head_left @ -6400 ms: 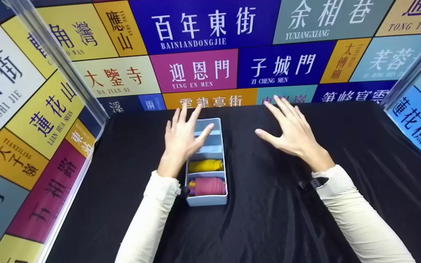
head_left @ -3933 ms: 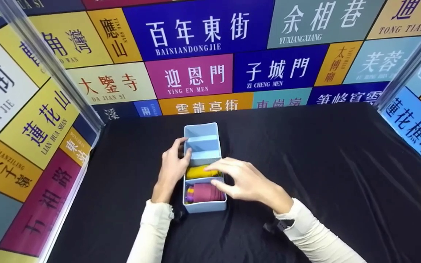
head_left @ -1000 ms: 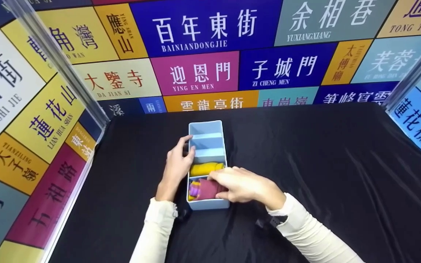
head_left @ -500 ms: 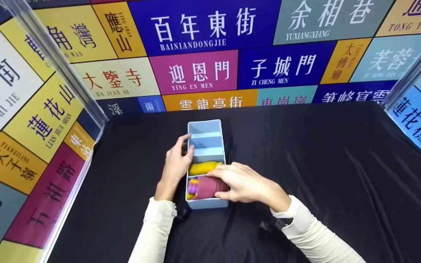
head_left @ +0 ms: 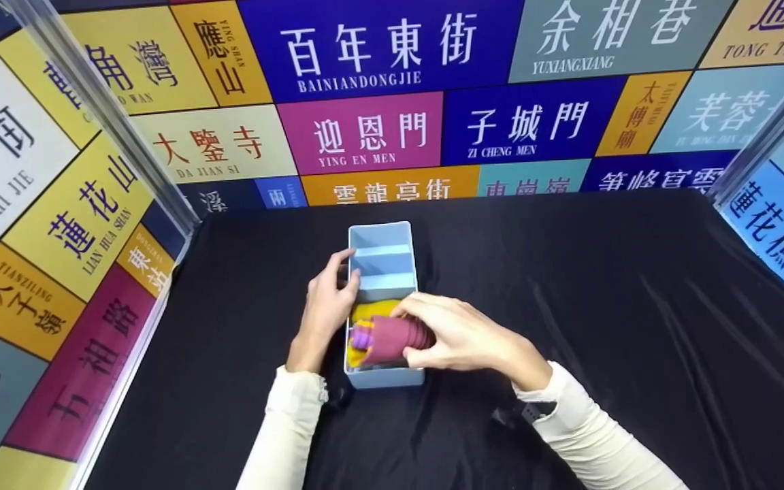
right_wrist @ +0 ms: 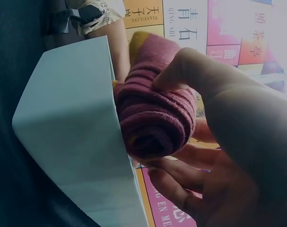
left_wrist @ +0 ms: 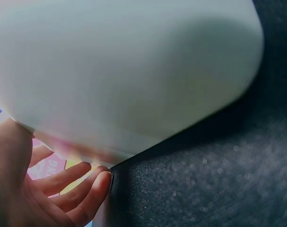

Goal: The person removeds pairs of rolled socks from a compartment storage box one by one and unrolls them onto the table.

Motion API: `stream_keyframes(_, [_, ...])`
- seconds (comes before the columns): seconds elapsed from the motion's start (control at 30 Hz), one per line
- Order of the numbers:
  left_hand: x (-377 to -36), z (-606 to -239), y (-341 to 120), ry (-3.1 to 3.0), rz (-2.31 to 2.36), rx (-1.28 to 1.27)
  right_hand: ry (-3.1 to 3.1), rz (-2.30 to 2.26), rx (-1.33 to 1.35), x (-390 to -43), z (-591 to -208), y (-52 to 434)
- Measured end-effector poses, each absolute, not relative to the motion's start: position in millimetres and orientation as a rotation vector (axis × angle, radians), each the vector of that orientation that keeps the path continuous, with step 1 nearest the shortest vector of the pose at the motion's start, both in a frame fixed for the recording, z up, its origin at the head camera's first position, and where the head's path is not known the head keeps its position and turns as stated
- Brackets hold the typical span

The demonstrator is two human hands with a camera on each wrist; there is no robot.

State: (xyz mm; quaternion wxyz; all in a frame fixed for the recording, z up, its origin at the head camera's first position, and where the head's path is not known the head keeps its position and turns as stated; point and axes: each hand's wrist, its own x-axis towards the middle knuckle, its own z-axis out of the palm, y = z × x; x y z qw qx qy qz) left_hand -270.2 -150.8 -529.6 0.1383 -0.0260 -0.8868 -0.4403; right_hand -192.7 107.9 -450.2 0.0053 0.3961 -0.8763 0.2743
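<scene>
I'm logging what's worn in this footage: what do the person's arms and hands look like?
The left hand and right hand are gloveless. The left sleeve and right sleeve are long, cream and creased. A black device sits at the left wrist, a black strap at the right.

A rolled maroon sock (head_left: 395,338), ribbed and coiled, is gripped at its right end by the right hand (head_left: 474,333) over the near compartment of a long, light-blue divided box (head_left: 385,378); its purple-and-yellow end is turned left; a yellow roll (head_left: 375,310) is seated, partly hidden, in the next compartment; the box's left rim is touched by the left hand (head_left: 327,303).
</scene>
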Motion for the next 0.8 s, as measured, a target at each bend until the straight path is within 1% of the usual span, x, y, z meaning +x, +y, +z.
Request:
stream_keyframes(0.27, [-270.4,-529.8,-152.1,-2.576,-1.269,-0.066,-2.714,1.037,1.198,-194.8,-452.0,113.7])
stream_keyframes(0.5, [-270.4,-529.4,-150.4,-2.595,-1.260,-0.052,-2.629,1.259,1.192,-200.5,-451.2,130.2])
stream_keyframes(0.8, [-270.9,-531.1,-151.6,-2.605,-1.277,-0.052,-2.614,1.336,1.184,-206.2,-462.1,152.9])
